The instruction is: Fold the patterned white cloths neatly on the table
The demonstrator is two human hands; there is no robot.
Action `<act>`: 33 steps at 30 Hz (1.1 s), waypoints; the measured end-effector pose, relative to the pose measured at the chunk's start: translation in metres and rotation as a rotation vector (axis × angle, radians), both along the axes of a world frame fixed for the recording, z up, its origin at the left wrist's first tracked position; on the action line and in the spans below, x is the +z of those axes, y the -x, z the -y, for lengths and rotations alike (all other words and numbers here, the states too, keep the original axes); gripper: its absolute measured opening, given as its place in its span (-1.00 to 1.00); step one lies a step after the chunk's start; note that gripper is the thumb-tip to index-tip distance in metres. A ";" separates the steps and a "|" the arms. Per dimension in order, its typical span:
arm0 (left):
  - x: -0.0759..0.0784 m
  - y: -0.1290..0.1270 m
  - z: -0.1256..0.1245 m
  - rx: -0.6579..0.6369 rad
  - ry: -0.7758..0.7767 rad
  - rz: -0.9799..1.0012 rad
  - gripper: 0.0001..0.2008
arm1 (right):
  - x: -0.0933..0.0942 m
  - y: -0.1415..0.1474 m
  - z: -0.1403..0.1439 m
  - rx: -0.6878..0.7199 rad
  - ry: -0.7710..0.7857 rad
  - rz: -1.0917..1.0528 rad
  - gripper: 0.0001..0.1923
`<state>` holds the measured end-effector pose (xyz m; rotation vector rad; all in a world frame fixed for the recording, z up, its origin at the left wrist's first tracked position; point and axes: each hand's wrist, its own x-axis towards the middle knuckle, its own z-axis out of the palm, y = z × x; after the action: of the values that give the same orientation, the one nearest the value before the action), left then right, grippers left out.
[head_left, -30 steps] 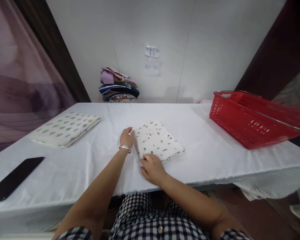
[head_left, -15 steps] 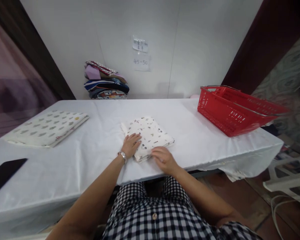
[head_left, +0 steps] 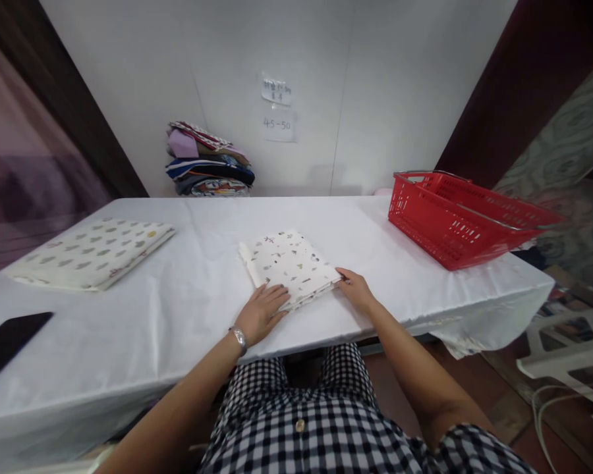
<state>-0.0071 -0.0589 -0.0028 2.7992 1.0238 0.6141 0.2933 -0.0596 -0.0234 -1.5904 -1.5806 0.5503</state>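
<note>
We have the folded cloth (head_left: 296, 258) in front of us near the table's front edge, between our two hands and touched by both. Our left hand (head_left: 261, 313) lies palm down over its near left corner, fingers stretched out and loosely spread, pressing on the fabric rather than gripping it. Our right hand (head_left: 356, 289) is at the right corner, fingertips touching the edge there; whether they pinch it or merely rest against it we cannot tell. The cloth is off-white, folded into a flat, slightly skewed block, printed with small scattered motifs in grey, green and dark red, its layers showing along the near right edge. Beneath it, a glossy white covering, lightly creased, drapes the table (head_left: 202, 309). Over to our left we see a second folded cloth (head_left: 91, 253) with rows of grey-green shapes and one yellow spot, and nearer us a flat black object (head_left: 12, 343), cut off by the view. At the right end sits a red basket (head_left: 427, 230) with slotted sides and metal handles. Behind the table, a pile of folded fabrics (head_left: 210, 164) stands against a pale wall (head_left: 385, 85), which bears two paper notes, the lower (head_left: 278, 125) reading 45-50. A pinkish curtain (head_left: 17, 151) hangs at our far left.
</note>
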 end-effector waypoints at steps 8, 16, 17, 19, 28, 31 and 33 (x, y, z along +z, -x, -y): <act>-0.004 0.008 -0.002 0.035 0.024 0.013 -0.60 | -0.006 -0.002 -0.004 0.019 -0.085 -0.048 -0.63; -0.011 0.003 0.001 0.077 -0.029 0.002 -0.62 | 0.001 0.000 -0.002 -0.016 -0.005 -0.049 -0.63; -0.011 0.002 0.002 0.077 -0.038 -0.010 -0.62 | 0.005 -0.001 -0.002 0.011 0.036 -0.076 -0.62; -0.012 0.002 0.003 0.066 -0.047 -0.027 -0.62 | 0.013 -0.002 -0.003 0.106 0.125 -0.181 -0.58; -0.011 0.004 0.014 0.133 0.048 -0.034 -0.59 | 0.029 0.018 -0.046 -0.036 0.380 -0.020 -0.32; -0.013 0.001 0.018 0.117 0.089 0.045 -0.56 | 0.032 0.018 -0.062 0.118 0.333 0.148 -0.34; -0.013 -0.010 0.023 0.071 0.110 0.105 -0.52 | 0.039 0.009 -0.074 0.176 0.312 0.266 -0.29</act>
<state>0.0033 -0.0817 -0.0163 2.6162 1.1052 0.6829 0.2845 0.0146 0.0160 -1.8241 -1.9202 0.7341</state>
